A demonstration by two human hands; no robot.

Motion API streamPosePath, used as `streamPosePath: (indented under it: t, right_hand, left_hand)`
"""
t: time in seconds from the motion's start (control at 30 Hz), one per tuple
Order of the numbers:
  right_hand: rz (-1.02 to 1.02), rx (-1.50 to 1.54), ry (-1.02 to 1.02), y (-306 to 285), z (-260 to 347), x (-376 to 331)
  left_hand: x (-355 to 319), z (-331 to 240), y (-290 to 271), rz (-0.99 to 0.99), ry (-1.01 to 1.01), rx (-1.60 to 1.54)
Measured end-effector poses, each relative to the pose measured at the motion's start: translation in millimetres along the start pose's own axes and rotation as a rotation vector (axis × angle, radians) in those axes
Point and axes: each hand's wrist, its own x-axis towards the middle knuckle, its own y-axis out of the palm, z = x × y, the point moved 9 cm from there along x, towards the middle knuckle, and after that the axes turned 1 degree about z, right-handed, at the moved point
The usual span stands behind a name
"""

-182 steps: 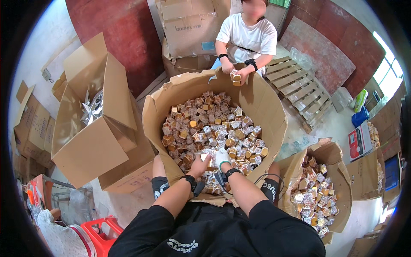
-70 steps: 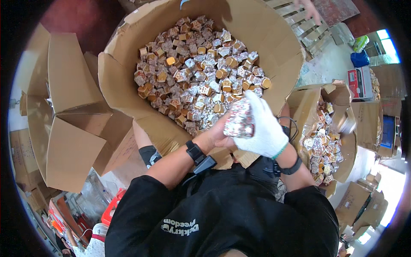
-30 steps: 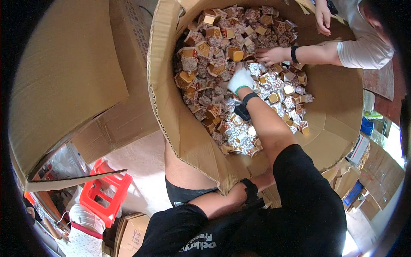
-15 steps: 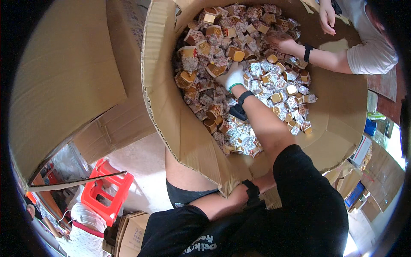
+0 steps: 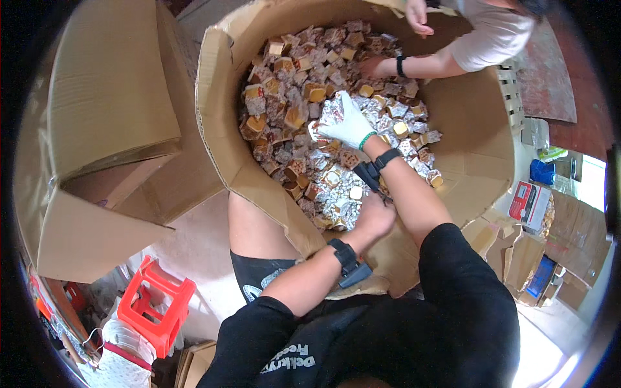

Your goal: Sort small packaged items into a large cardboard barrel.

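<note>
A heap of small square cup-shaped pieces [image 5: 315, 92], gold-bottomed with crinkled silvery wrapping, lies inside a large cardboard box [image 5: 217, 119]. Over the middle of the heap, my right hand [image 5: 354, 126], in a white glove with a green cuff, grips a silvery wrapped piece [image 5: 332, 110] between thumb and fingers. My bare left hand [image 5: 376, 216] is curled at the near side of the heap, below my right forearm. Its fingertips are partly hidden, and what they hold is unclear. Both wrists wear black straps with small dark devices.
Across the box, a co-worker's hand [image 5: 373, 66] reaches into the heap; their other hand [image 5: 419, 19] hangs over the rim. An open carton [image 5: 110, 84] stands left, with a red plastic stool [image 5: 158, 304] below it. A red-and-white box [image 5: 529, 204] lies at right.
My right hand has lifted out of the heap with a silvery wrapped piece. My left hand has risen from beside the box into its near side. The view has shifted.
</note>
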Motion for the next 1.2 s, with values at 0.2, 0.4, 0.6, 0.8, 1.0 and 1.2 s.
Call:
streamPosePath:
  t: [0.2, 0.4, 0.6, 0.8, 1.0, 1.2]
  right_hand:
    - [-0.175, 0.320, -0.072, -76, -1, -94]
    - [-0.042, 0.648, -0.068, -29, -16, -208]
    - [-0.216, 0.864, 0.070, -31, -38, -225]
    - [-0.488, 0.924, 0.143, -35, -72, -254]
    - [-0.709, 0.987, -0.127, -41, -58, -257]
    - [-0.403, 0.787, -0.193, -28, -29, -249]
  left_hand:
    - [39, 46, -68, -0.485, 0.215, -0.555]
    - [4, 36, -54, -0.060, -0.078, -0.593]
    - [-17, 22, -39, 0.085, 0.038, -0.654]
    - [-30, 12, -30, 0.112, 0.173, -0.538]
    - [-23, -9, -41, 0.098, 0.344, -0.663]
    - [-24, 1, -65, 0.055, 0.316, -0.877]
